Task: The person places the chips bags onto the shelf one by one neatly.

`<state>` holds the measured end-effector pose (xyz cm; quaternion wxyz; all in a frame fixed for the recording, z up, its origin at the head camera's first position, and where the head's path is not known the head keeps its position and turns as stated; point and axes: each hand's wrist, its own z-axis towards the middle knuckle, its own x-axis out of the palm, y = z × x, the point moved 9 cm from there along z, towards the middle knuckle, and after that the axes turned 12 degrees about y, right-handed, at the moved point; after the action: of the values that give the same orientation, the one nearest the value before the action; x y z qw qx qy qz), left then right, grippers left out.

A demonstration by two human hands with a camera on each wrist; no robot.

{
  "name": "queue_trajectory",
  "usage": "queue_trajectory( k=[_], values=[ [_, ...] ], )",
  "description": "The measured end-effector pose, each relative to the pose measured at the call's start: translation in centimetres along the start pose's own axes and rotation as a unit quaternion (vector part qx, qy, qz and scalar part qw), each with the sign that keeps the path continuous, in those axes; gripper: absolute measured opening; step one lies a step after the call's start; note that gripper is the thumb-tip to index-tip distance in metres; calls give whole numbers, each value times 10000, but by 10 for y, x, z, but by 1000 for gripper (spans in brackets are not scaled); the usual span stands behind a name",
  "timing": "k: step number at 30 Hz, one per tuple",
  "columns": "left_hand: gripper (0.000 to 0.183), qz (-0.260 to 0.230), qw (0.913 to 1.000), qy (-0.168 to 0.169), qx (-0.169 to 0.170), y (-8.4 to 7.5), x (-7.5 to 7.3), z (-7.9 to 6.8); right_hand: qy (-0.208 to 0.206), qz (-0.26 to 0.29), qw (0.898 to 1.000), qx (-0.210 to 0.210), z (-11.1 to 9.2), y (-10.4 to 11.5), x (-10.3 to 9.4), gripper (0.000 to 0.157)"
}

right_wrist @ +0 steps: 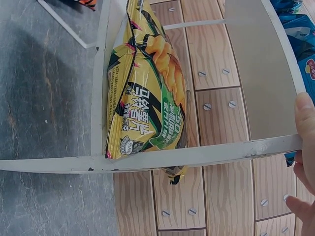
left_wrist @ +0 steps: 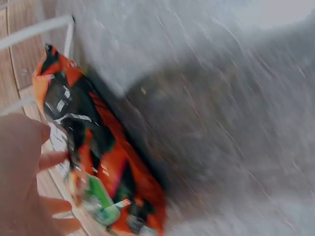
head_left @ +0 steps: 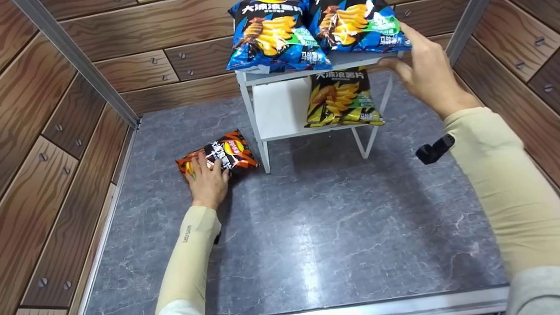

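Observation:
An orange-and-black bag of potato chips [head_left: 238,153] lies on the grey floor left of a small white shelf rack [head_left: 280,109]. My left hand [head_left: 208,186] rests on this bag with spread, nearly straight fingers; the left wrist view is blurred. My right hand [head_left: 431,72] holds the right front corner of the rack's top, beside a blue chip bag [head_left: 361,26]. The thumb lies at the front edge; some fingers are hidden. Another blue chip bag [head_left: 273,39] lies at the top's left. On the lower shelf leans a yellow-and-black chip bag [right_wrist: 147,88].
Wood-patterned panels [head_left: 144,30] surround the grey marbled floor [head_left: 350,227] on the left, back and right. Metal posts [head_left: 87,65] stand at the corners, and a pale metal edge [head_left: 402,304] runs along the front. The rack's thin white legs [head_left: 266,159] stand near the orange bag.

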<state>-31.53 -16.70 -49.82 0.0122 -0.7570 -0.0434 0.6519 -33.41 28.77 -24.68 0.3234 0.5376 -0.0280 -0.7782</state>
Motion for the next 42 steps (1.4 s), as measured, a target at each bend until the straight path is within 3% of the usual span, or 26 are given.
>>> queue_trajectory(
  k=[2, 4, 10, 22, 28, 31, 38, 42],
  values=[
    [48, -134, 9998, 150, -48, 5, 4, -1, 21, -5, 10000, -3, 0, 0, 0, 64],
    [48, -150, 9998, 93, -13, 6, 3, -3, 33, 7, 10000, 13, 0, 0, 0, 65],
    [47, 94, 9965, -717, 426, -8, -13, -13, 50, 42, 10000, 66, -1, -2, 0, 65],
    [73, 155, 9949, -291, 957, -20, -5, -24, 15, -12, 10000, 71, 0, -1, 0, 64],
    [83, -158, 9831, -657, 1702, -25, -7, -32, 84, -17, 9999, 77, 0, 0, 2, 65],
    [98, -289, 9780, -625, 1967, -27, -1, -32, 72, -12, 10000, 69, 0, -1, 1, 65],
    [124, -179, 9872, -67, 1586, -24, 26, -21, 46, 26, 9999, 85, 0, -2, 1, 65],
    [120, 5, 9877, -378, 1518, -27, 29, -20, 49, 25, 10000, 71, 0, -1, 1, 65]
  ],
)
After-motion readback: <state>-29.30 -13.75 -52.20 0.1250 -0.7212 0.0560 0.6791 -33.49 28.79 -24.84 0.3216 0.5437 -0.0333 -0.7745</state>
